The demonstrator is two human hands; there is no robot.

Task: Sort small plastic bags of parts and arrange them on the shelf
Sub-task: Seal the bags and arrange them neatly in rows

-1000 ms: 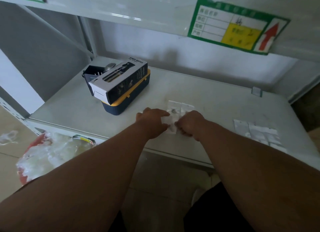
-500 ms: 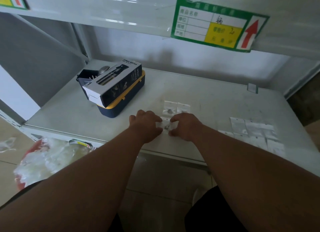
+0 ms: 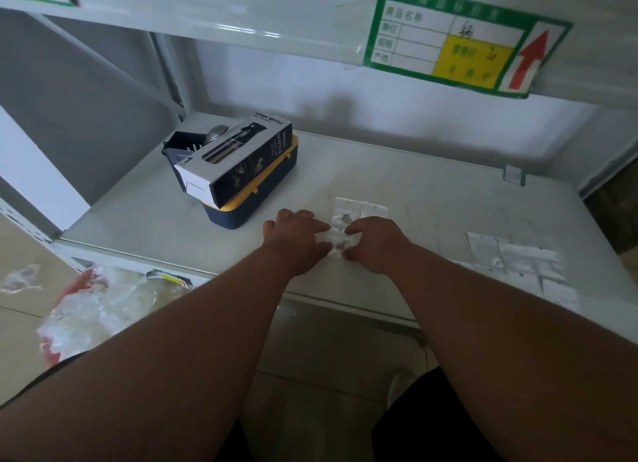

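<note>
Clear plastic is the trouble here: the small bag [image 3: 340, 245] lying between the two hands is thin, slick and nearly the same pale tone as the shelf [image 3: 431, 199], and it holds a little dark part. The left hand [image 3: 293, 235] pinches its left edge with curled fingers; the right hand [image 3: 374, 242] does the same on its right edge, thumb and forefinger closed on the plastic. Just beyond it, touching or nearly so, two more bags [image 3: 359, 209] lie side by side in a short row.

From this position several things could go wrong. If the hands pull apart too firmly, the film could stretch or its seal could open, and the part would roll off across the smooth metal. If the bag is slid toward the far row, its leading edge could ride under or over the neighbours and push them out of line, since nothing holds them down. The bag sits near the front lip of the shelf, so a slip toward the person could drop it to the floor.

To the right, a larger group of bags [image 3: 518, 261] lies flat near the front edge, well apart from the hands; a sweep of the right forearm could scatter it. To the left stands a spray bottle box [image 3: 238, 161] on a blue and yellow case [image 3: 255, 199].
</note>
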